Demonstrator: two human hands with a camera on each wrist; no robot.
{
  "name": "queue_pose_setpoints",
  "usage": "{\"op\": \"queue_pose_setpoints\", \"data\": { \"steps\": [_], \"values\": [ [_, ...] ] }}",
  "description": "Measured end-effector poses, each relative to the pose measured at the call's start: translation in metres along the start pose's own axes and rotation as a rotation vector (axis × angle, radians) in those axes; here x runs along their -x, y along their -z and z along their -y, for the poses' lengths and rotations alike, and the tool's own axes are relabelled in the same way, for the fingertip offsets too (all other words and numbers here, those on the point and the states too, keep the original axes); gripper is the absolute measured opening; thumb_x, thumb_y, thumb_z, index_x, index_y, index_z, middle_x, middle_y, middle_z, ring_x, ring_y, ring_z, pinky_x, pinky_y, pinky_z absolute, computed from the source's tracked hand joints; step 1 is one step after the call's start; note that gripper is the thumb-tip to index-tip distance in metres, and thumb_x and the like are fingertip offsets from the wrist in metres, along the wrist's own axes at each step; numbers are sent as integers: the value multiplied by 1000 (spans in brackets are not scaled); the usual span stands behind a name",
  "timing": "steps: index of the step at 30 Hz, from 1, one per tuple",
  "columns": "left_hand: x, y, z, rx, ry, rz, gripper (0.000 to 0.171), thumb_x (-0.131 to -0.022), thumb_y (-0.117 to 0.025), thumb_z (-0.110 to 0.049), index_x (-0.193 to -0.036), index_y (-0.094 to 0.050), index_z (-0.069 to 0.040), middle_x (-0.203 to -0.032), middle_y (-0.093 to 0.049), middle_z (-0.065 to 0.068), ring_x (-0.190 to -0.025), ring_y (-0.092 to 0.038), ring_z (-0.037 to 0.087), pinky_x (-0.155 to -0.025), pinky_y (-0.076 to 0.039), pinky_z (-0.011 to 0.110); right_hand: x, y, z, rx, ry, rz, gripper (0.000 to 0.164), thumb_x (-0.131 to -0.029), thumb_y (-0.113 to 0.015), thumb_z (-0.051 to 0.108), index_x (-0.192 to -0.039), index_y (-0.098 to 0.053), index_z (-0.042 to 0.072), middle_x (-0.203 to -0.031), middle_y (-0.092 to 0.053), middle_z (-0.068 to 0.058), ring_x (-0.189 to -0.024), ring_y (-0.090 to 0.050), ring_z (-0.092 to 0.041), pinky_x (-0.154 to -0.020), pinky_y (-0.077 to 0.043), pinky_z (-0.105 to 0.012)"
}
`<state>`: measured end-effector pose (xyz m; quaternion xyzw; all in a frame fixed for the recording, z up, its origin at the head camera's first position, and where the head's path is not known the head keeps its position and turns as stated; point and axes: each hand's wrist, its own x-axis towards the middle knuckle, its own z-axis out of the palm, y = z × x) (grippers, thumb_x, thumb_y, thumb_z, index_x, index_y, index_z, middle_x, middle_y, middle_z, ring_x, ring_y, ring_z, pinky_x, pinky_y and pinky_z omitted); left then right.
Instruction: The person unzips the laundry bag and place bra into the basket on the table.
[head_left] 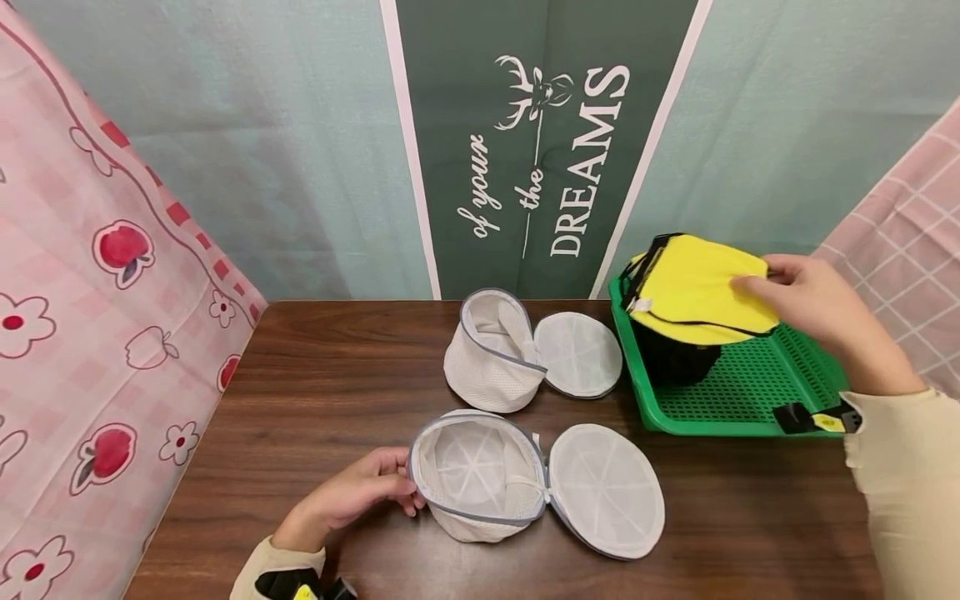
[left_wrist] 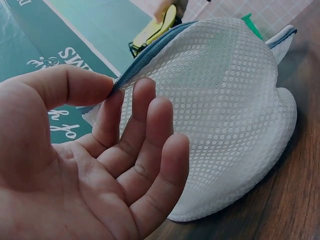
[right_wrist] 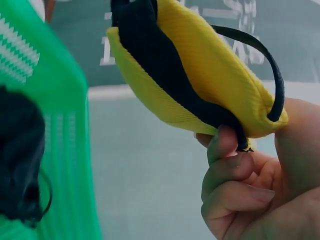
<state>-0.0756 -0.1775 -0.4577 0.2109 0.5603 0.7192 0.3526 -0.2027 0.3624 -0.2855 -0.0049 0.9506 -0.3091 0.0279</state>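
In the head view my left hand (head_left: pixel 367 490) pinches the blue-grey zipper rim of the nearer white mesh laundry bag (head_left: pixel 480 529) between thumb and index finger. The bag stands upright, its round lid (head_left: pixel 609 492) folded out to the right. My right hand (head_left: pixel 813 300) holds a folded yellow garment (head_left: pixel 697 287) with thin black straps and black trim, raised above the green basket (head_left: pixel 643 387). In the right wrist view, fingers and thumb grip one end of the yellow garment (right_wrist: pixel 200 65). A dark cloth item (head_left: pixel 678 358) lies in the basket, partly hidden by the garment.
Behind the nearer bag stands a second white mesh bag (head_left: pixel 491 383), also unzipped, with its round lid (head_left: pixel 579 354) lying to the right. Both are on a dark wood table (head_left: pixel 330 375). Printed cloth hangs at the back and at both sides.
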Motion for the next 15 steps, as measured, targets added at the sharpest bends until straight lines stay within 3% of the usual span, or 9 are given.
{"op": "queue_pose_setpoints", "data": {
  "steps": [3, 6, 12, 15],
  "values": [
    [-1, 0, 0, 0, 2, 1, 32, -94, -50, 0, -104, -40, 30, -89, -67, 1, -82, -66, 10, -76, -57, 24, -6, 10, -22, -42, -53, -9, 39, -102, -59, 43, -88, -62, 7, -65, -50, 6, -60, -43, -19, -53, -36, -34],
    [-1, 0, 1, 2, -1, 6, 34, -95, -50, 0, -104, -39, 31, -89, -67, 1, -82, -66, 10, -76, -57, 24, -10, 16, -44, -78, -104, -10, 46, -102, -58, 44, -71, -46, 13, -61, -37, 3, -57, -37, -22, -52, -34, -36],
    [-1, 0, 1, 2, -2, 8, 34, -95, -50, 0, -104, -39, 30, -89, -67, 1, -81, -66, 10, -76, -57, 24, -19, 25, -82, -44, -215, 29, 46, -103, -51, 48, -70, -47, 17, -66, -38, 2, -60, -41, -19, -56, -41, -32],
    [-1, 0, 2, 4, 0, 8, 31, -95, -51, 0, -104, -41, 29, -90, -67, 1, -81, -66, 10, -76, -57, 24, -21, 26, -99, -49, -281, 41, 48, -102, -50, 50, -65, -41, 20, -60, -35, 4, -53, -39, -19, -54, -39, -35]
  ]
}}
